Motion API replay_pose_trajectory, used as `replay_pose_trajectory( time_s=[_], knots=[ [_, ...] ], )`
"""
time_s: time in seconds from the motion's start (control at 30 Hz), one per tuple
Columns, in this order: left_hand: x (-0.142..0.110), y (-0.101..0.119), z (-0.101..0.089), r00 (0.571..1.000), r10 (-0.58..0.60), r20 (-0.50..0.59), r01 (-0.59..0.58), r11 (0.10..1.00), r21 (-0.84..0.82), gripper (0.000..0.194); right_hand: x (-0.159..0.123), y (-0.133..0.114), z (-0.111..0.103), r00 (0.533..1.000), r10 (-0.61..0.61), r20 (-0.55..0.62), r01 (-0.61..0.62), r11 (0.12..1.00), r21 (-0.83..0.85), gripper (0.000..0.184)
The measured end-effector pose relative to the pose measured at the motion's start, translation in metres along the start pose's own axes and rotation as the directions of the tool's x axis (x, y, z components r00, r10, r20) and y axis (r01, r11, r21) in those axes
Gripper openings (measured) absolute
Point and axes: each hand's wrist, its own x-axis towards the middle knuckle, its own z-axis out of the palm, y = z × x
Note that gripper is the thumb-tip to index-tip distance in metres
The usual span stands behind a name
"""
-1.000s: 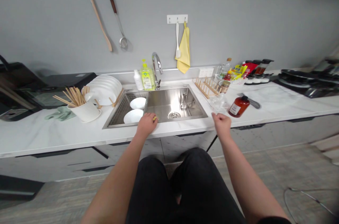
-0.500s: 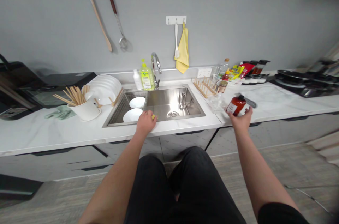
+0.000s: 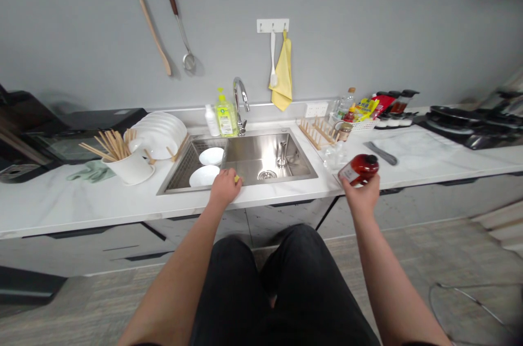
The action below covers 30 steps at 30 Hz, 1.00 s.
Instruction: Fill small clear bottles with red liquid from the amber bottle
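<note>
1. Amber bottle (image 3: 358,169), right of ctr in the frame, is gripped by the R hand (image 3: 363,197) at the counter's (image 3: 412,171) front edge; it is tilted, w/ black cap toward frame right & pale label toward frame left.
2. R forearm is extended up from the lower right; the hand is clamped on the bottle from below & the near side, thumb at the label end.
3. L hand (image 3: 225,188), lower ctr, is held palm down at the near rim of the sink (image 3: 265,159), fingers curled shut on a small yellow item (image 3: 238,178); L forearm is angled up from the lower left.
4. Hands are set well apart, w/ the sink's R half btwn.
5. Most of the yellow item is hidden by the L hand; its kind can't be told. R fingertips are mostly masked by the bottle; label text is too small to read.
6. Clear items (image 3: 335,156) beside the bottle, upper left of it, are hard to make out. Forearms are cut off at the bottom edge.
</note>
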Motion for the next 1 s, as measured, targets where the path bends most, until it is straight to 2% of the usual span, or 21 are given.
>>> replay_pose_trajectory(
  time_s=[0.07,0.13,0.17,0.23,0.33,0.4,0.47,0.6,0.77,0.83,0.93,1.0],
  knots=[
    [0.000,0.000,0.001,1.000,0.011,0.010,-0.011,1.000,-0.005,0.021,-0.027,-0.036,0.013,0.974,-0.107,0.202,0.080,0.987,0.138,0.084],
    [-0.001,0.000,0.000,0.999,0.026,0.021,-0.025,1.000,-0.010,0.020,-0.048,-0.074,0.034,0.896,-0.242,0.372,0.145,0.952,0.270,0.078],
    [-0.002,0.000,0.000,0.999,0.033,0.027,-0.033,0.999,-0.013,0.019,-0.057,-0.091,0.046,0.861,-0.287,0.421,0.155,0.935,0.320,0.077],
    [-0.003,0.000,-0.001,0.998,0.043,0.035,-0.043,0.999,-0.017,0.018,-0.069,-0.119,0.070,0.822,-0.326,0.468,0.132,0.907,0.400,0.082],
    [-0.002,0.000,-0.002,0.998,0.042,0.039,-0.041,0.999,-0.024,0.019,-0.080,-0.144,0.099,0.730,-0.383,0.566,0.066,0.864,0.499,0.090],
    [-0.001,0.000,-0.002,0.999,0.032,0.042,-0.031,0.999,-0.031,0.021,-0.085,-0.152,0.110,0.656,-0.415,0.630,0.028,0.848,0.530,0.091],
    [0.000,-0.001,0.000,0.999,0.019,0.047,-0.016,0.999,-0.044,0.022,-0.088,-0.154,0.113,0.607,-0.442,0.661,0.016,0.838,0.545,0.095],
    [0.002,-0.003,0.002,0.999,-0.005,0.052,0.010,0.995,-0.096,0.025,-0.088,-0.155,0.111,0.556,-0.498,0.666,-0.002,0.800,0.601,0.107],
    [0.002,0.002,-0.004,0.999,-0.017,0.040,0.025,0.977,-0.213,0.030,-0.083,-0.157,0.110,0.496,-0.494,0.714,-0.097,0.786,0.611,0.093],
    [0.003,0.013,-0.010,1.000,-0.014,0.023,0.019,0.964,-0.264,0.033,-0.082,-0.156,0.111,0.489,-0.484,0.726,-0.114,0.790,0.603,0.090],
    [0.009,0.044,-0.024,0.999,0.030,-0.033,-0.041,0.903,-0.428,0.044,-0.081,-0.153,0.112,0.474,-0.498,0.726,-0.125,0.778,0.615,0.093],
    [0.015,0.070,-0.033,0.991,0.089,-0.095,-0.130,0.741,-0.658,0.049,-0.082,-0.151,0.113,0.459,-0.528,0.715,-0.116,0.762,0.637,0.096]
  ],
)
